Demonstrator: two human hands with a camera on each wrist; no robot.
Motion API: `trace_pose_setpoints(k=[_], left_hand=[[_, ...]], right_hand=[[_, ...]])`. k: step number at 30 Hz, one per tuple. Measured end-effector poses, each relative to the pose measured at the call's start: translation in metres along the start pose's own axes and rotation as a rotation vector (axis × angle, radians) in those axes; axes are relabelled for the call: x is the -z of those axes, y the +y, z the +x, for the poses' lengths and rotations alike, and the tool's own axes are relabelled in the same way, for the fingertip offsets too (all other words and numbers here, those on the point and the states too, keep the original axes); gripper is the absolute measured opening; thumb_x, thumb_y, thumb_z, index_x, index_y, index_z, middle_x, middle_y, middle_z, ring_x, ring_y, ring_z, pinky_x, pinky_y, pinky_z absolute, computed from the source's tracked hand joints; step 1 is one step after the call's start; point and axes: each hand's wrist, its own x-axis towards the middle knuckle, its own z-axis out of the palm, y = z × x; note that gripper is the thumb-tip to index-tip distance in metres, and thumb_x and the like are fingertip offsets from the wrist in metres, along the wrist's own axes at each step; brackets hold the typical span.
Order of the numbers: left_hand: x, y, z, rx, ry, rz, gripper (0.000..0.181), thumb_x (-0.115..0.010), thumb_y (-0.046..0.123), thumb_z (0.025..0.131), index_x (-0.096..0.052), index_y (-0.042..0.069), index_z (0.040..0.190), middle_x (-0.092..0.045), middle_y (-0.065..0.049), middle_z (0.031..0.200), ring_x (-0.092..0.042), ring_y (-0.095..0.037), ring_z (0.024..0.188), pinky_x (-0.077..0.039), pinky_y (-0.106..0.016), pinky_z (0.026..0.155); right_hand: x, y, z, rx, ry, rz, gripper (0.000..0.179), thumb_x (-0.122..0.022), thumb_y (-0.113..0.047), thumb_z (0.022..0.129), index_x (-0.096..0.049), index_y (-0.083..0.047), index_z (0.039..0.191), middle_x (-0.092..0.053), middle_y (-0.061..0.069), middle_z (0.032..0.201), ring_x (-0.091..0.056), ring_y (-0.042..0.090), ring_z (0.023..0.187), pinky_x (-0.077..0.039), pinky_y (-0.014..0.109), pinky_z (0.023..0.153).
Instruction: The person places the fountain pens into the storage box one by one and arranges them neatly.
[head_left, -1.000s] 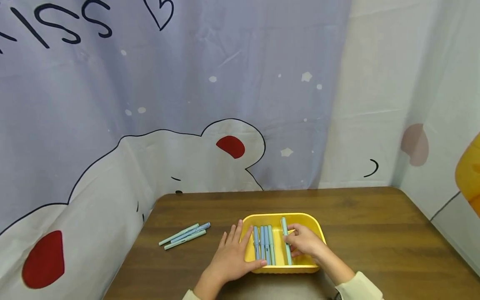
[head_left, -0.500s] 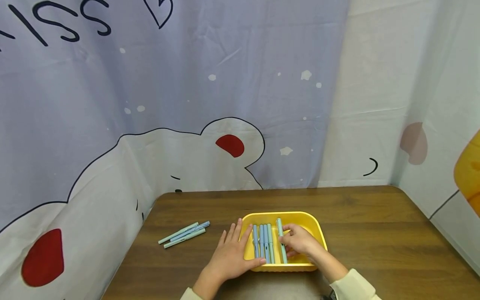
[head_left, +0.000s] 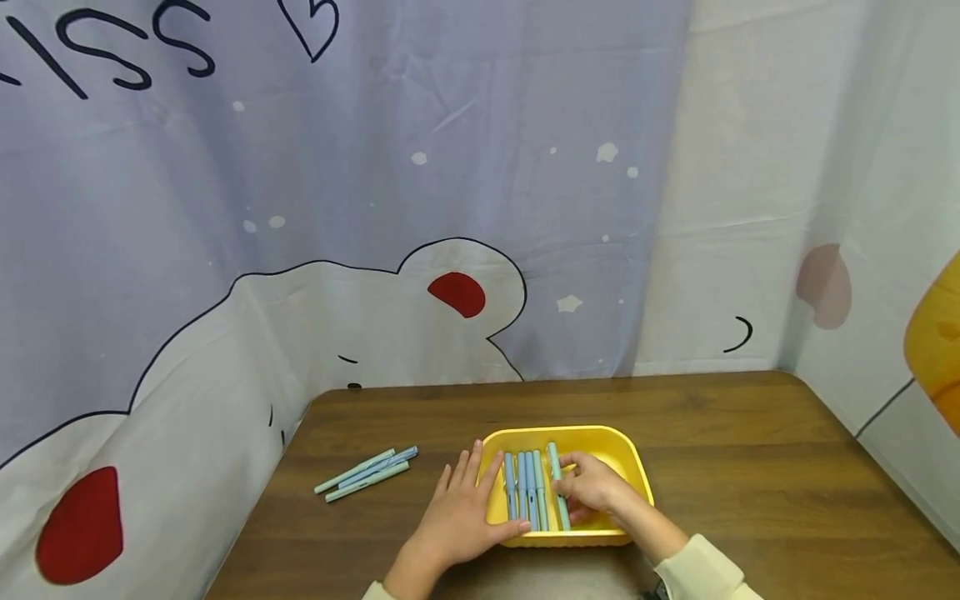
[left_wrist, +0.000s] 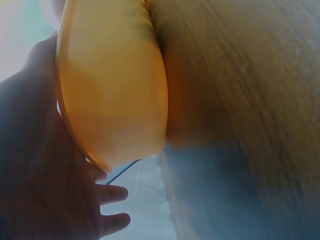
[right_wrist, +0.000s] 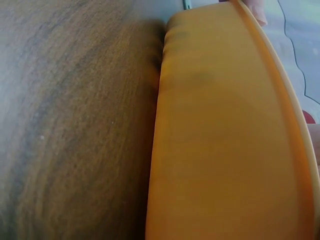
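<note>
A yellow tray (head_left: 622, 450) stands on the wooden table, its side wall filling much of both wrist views. Along its left half several blue and green pens lie side by side, among them a blue pen (head_left: 521, 486). My right hand (head_left: 596, 485) reaches into the tray and pinches a light green pen (head_left: 553, 460), just right of that row and slightly slanted. My left hand (head_left: 459, 510) rests on the tray's left rim with fingers spread and straight, the thumb along the front edge. In the left wrist view the left hand (left_wrist: 45, 150) lies against the tray's rim.
Left of the tray, a loose pile of pens (head_left: 367, 475), two green and one blue, lies on the table (head_left: 720, 467). Behind the table hangs a printed curtain (head_left: 420, 208), which also runs down the left and right sides.
My right hand has moved left inside the tray, bringing the light green pen closer to the row. The left hand keeps its place on the rim.
</note>
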Motion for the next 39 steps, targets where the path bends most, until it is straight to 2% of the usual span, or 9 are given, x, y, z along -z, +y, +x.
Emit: trace_pose_setpoints(k=[11, 26, 39], left_hand=[[0.000, -0.001, -0.001, 0.003, -0.005, -0.019, 0.103, -0.055, 0.080, 0.084, -0.028, 0.018, 0.161, -0.014, -0.018, 0.168, -0.023, -0.042, 0.151, -0.022, -0.064, 0.118], [-0.001, 0.001, -0.001, 0.008, -0.006, -0.030, 0.103, -0.055, 0.080, 0.084, -0.029, 0.018, 0.161, -0.012, -0.017, 0.169, -0.022, -0.041, 0.152, -0.022, -0.063, 0.118], [-0.002, -0.001, -0.001, 0.020, -0.017, -0.042, 0.104, -0.054, 0.081, 0.083, -0.027, 0.020, 0.162, -0.011, -0.017, 0.169, -0.021, -0.041, 0.152, -0.021, -0.063, 0.119]], right_hand=[[-0.005, 0.000, 0.002, 0.014, -0.021, -0.010, 0.042, -0.067, 0.001, 0.089, -0.049, 0.009, 0.126, -0.064, 0.015, 0.088, -0.066, 0.022, 0.064, -0.059, 0.038, 0.053], [-0.014, -0.002, 0.003, -0.024, 0.040, -0.106, 0.037, -0.069, 0.003, 0.089, -0.051, 0.009, 0.121, -0.063, 0.014, 0.082, -0.065, 0.021, 0.059, -0.058, 0.035, 0.050], [-0.015, -0.005, 0.005, -0.032, 0.053, -0.172, 0.042, -0.071, 0.000, 0.090, -0.051, 0.010, 0.126, -0.060, 0.015, 0.084, -0.065, 0.021, 0.061, -0.059, 0.034, 0.053]])
